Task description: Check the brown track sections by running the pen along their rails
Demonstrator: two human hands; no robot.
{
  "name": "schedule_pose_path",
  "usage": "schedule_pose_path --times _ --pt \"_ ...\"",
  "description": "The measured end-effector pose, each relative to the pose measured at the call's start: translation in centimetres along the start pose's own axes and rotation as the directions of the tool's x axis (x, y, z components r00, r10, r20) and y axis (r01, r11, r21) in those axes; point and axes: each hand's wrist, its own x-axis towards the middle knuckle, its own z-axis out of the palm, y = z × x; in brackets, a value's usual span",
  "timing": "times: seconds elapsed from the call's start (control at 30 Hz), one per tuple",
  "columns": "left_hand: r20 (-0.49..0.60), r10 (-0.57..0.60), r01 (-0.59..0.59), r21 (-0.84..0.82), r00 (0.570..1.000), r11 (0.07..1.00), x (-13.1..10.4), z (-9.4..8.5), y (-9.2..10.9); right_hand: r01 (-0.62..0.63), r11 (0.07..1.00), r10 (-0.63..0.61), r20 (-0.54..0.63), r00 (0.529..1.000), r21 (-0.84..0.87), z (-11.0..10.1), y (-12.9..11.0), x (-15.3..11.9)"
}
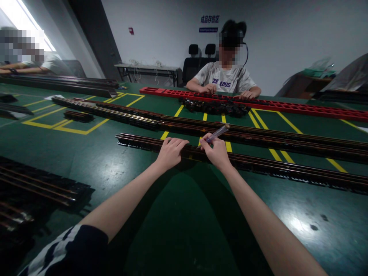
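A pen (217, 132) is gripped between the fingertips of the right hand (213, 150), its lower end at the near rail (247, 160), which lies across the green desk (178, 226). The left hand (171, 153) is laid on the same rail, just left of the pen, palm down and partly open, with nothing seen to be grasped. "ZE LOUS" can be read on the shirt (227, 78) of a person on the far side. Chinese characters, "成品存放区", are shown on the wall sign (209, 20).
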Motion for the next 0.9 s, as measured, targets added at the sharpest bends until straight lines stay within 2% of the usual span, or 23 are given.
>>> schedule_pose_path --times 0.4,0.63,0.9 --pt "-0.003 -0.003 0.002 -0.056 1.0 0.998 -0.03 0.17 -0.3 -0.043 0.999 0.042 -0.066 0.997 -0.009 -0.4 0.37 0.02" --pt "0.016 -0.006 0.007 -0.064 1.0 0.998 -0.08 -0.04 -0.3 0.018 0.999 -0.018 0.0 1.0 -0.048 -0.34 0.07 -0.04" --pt "0.018 -0.017 0.017 -0.016 1.0 1.0 -0.11 0.16 -0.16 0.003 0.999 -0.003 0.0 1.0 -0.042 -0.39 0.05 -0.04"
